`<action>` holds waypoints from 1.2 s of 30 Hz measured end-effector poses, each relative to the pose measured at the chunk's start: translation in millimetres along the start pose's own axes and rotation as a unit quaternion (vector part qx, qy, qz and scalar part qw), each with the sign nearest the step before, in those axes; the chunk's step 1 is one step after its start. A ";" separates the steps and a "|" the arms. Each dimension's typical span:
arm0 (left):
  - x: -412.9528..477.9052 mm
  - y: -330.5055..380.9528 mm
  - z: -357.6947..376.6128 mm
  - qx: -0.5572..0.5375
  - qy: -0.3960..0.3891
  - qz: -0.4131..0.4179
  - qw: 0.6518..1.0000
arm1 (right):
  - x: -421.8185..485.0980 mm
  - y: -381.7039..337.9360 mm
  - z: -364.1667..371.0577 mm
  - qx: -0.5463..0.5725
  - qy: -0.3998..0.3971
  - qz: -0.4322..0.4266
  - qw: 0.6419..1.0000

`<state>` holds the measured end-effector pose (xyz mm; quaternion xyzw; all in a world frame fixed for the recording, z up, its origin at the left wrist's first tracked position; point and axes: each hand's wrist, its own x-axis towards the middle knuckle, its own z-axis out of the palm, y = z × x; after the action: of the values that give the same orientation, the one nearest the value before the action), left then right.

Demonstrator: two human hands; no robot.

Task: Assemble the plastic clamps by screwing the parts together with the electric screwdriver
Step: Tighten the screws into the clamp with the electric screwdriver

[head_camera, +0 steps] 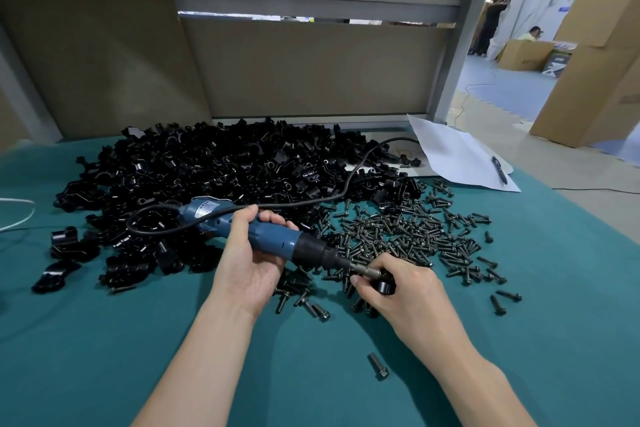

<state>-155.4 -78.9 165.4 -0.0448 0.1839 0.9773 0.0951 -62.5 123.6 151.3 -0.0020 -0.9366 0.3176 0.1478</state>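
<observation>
Now the left hand (250, 255) grips the driver (273, 236), its bit meeting the clamp (385, 283) pinched in the right hand (398, 291) above loose screws (408, 236). Best keep the bit square to the screw and the clamp held firm.

Teal table (104, 340): clamp parts (207, 167), screws (415, 232), paper (457, 156).

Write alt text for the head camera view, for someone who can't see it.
The left hand grips a blue electric screwdriver, its bit meeting a black clamp part pinched in the right hand. Behind them, a heap of black clamp parts and scattered black screws lie on a teal mat.
</observation>
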 end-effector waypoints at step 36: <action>16.6 41.5 37.8 0.115 0.229 0.085 0.963 | -2.4 -11.9 -18.8 0.207 0.096 0.069 0.971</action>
<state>-182.0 -100.1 213.0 -0.2403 0.3148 0.9178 -0.0284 -54.0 125.1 171.9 -0.0667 -0.8296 0.5122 0.2121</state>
